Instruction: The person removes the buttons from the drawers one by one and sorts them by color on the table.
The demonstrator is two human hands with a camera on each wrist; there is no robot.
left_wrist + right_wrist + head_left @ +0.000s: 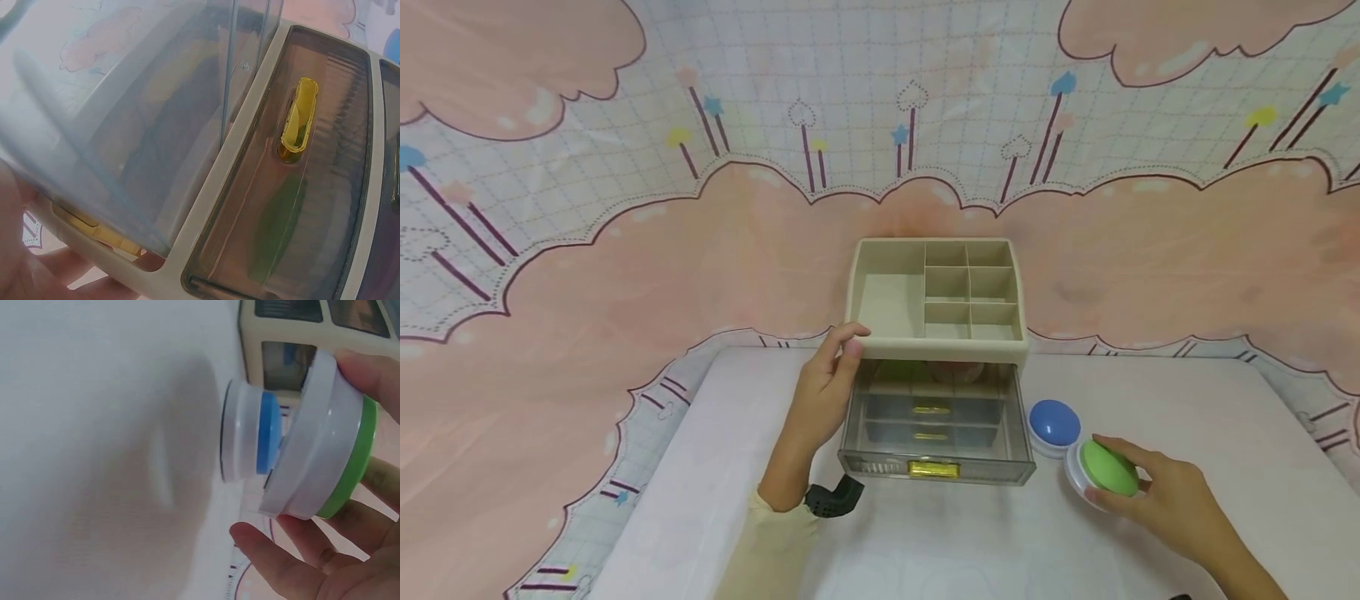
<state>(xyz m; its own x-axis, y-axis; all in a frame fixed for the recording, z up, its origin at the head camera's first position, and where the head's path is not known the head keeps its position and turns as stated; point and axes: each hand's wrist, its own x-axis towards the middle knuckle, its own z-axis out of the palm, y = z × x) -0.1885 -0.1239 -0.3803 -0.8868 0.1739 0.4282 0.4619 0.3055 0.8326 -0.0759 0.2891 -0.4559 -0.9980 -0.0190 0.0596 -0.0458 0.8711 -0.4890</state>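
A cream desktop organizer (937,348) with smoky see-through drawers stands in the middle of the table. Its top drawer (880,468) is pulled out towards me. My left hand (827,387) grips the organizer's upper left edge, the thumb at the front and the fingers over the rim. In my right hand (1172,492) is a round white push button with a green top (1108,468), pinched by its sides. It is tilted and raised off the table in the right wrist view. Just left of it, a similar push button with a blue top (1055,422) sits on the table.
The organizer's top has one large compartment (891,304) and several small ones. Lower drawers with gold handles (931,409) show through the open drawer. A green shape (278,228) is seen behind a drawer front. A patterned cloth (760,250) hangs behind the white table (715,467).
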